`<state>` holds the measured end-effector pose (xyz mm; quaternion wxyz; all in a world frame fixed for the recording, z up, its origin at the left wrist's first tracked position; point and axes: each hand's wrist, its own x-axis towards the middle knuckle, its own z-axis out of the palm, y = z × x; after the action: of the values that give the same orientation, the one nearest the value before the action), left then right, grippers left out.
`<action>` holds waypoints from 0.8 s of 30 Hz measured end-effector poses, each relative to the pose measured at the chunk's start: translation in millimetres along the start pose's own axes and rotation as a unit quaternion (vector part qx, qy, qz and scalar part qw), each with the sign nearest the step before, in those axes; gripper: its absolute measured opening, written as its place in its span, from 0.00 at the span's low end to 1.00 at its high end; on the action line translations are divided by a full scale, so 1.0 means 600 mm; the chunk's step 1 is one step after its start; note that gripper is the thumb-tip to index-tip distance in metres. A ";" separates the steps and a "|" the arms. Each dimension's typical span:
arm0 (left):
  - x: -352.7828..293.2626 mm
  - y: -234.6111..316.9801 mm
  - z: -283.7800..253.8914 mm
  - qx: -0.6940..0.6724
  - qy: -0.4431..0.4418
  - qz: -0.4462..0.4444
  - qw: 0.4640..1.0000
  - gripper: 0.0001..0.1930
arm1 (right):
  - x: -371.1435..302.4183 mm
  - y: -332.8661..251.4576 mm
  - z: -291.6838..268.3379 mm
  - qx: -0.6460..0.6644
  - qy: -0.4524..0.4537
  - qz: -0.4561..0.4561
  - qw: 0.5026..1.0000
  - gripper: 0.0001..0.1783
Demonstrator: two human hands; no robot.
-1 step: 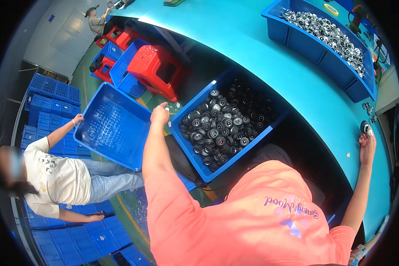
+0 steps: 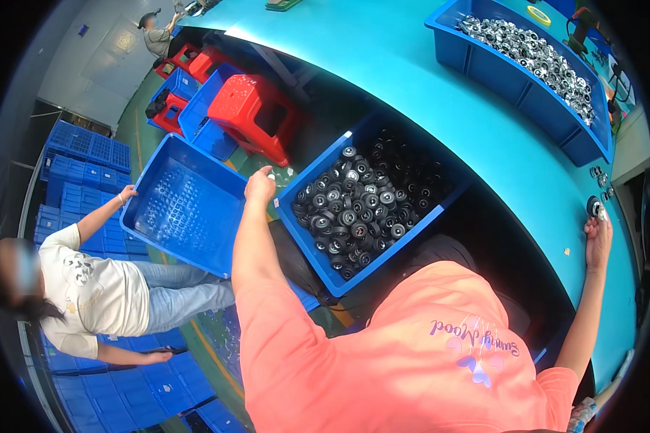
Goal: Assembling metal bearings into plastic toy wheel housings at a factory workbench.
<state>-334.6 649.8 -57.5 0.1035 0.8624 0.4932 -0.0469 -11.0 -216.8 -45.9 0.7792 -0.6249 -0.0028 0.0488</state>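
Note:
My left hand is closed, with a small white spot at its fingertips. It overlaps the near corner of a blue bin whose opposite side a co-worker's hand grips; whether my fingers are on the rim is hidden. At the far right, over the table edge, my right hand pinches a small black wheel with a shiny metal centre. Below the table edge, between my arms, another blue bin holds many black wheels with metal hubs.
A long blue bin of shiny metal parts stands on the turquoise table. Several metal parts lie beside it. Red stools and stacked blue crates are at left, near the co-worker. Another person is farther back.

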 end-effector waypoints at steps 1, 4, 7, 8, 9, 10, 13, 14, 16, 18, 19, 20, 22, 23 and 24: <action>0.002 0.006 -0.003 -0.005 0.013 -0.001 1.000 0.26 | -0.001 0.001 -0.001 -0.001 0.004 0.000 1.000 0.19; 0.000 0.003 -0.009 -0.014 0.046 -0.007 0.999 0.24 | -0.005 0.003 -0.004 0.002 0.006 -0.008 1.000 0.19; 0.000 -0.019 -0.010 -0.018 0.061 -0.026 0.998 0.24 | -0.008 0.000 0.000 0.001 0.002 -0.004 1.000 0.19; -0.003 -0.026 -0.011 -0.017 0.058 -0.037 0.998 0.24 | -0.009 -0.001 0.003 -0.005 0.003 -0.003 1.000 0.19; -0.006 -0.039 -0.009 -0.015 0.060 -0.044 0.997 0.24 | -0.009 -0.003 0.006 -0.010 0.004 -0.002 1.000 0.19; -0.007 -0.048 -0.007 -0.014 0.061 -0.048 0.997 0.25 | -0.012 -0.005 0.008 -0.015 0.006 -0.003 1.000 0.19; -0.010 -0.098 0.009 -0.004 0.070 -0.059 0.996 0.25 | -0.012 -0.006 0.011 -0.016 0.012 0.003 1.000 0.20; -0.016 -0.111 0.013 -0.001 0.070 -0.064 0.996 0.25 | -0.012 -0.006 0.011 -0.015 0.012 0.004 1.000 0.20; -0.027 -0.136 0.025 -0.003 0.054 -0.090 0.994 0.25 | -0.012 -0.006 0.011 -0.013 0.012 0.008 1.000 0.20; -0.037 -0.162 0.039 -0.010 0.039 -0.114 0.993 0.24 | -0.014 -0.006 0.010 -0.010 0.008 0.007 1.000 0.20; -0.033 -0.190 0.051 -0.016 0.026 -0.133 0.991 0.24 | -0.009 -0.003 0.013 -0.006 0.003 0.007 1.000 0.21; -0.037 -0.190 0.060 -0.008 0.025 -0.127 0.992 0.23 | -0.011 -0.005 0.010 -0.009 0.003 0.006 1.000 0.21; -0.045 -0.191 0.076 0.007 0.023 -0.116 0.993 0.21 | -0.016 -0.007 0.004 -0.015 0.004 0.003 1.000 0.21; -0.048 -0.203 0.088 0.012 0.028 -0.102 0.994 0.20 | -0.014 -0.007 0.006 -0.014 0.007 0.002 1.000 0.21; -0.049 -0.214 0.100 0.013 0.033 -0.097 0.995 0.20 | -0.013 -0.006 0.008 -0.013 0.011 0.001 1.000 0.22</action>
<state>-458.7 674.5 -127.6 0.0706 0.8129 0.5771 -0.0351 -18.9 -213.5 -40.7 0.7706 -0.6358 0.0054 0.0428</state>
